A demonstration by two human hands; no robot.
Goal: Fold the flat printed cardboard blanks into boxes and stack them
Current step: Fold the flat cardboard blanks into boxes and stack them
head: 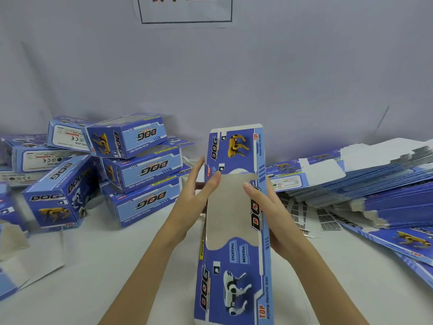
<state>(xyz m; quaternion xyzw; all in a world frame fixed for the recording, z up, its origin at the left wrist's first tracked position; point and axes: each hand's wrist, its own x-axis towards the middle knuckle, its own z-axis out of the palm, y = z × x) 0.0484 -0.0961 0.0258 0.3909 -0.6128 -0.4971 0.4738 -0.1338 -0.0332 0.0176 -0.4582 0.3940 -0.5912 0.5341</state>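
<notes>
Nearest the camera, a long flat blue printed cardboard blank (234, 231) stands lengthwise above the white worktop (117, 266), held between both hands. Left hand (194, 198) lays straight fingers along its left edge; right hand (264, 207) grips its right edge. Folded blue boxes (131, 170) are stacked left, flat blanks (375, 184) heaped right.

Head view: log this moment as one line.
blank: held upright, unfolded | left hand: fingers flat on it | right hand: grips edge | folded boxes: stacked left | flat blanks: right
</notes>
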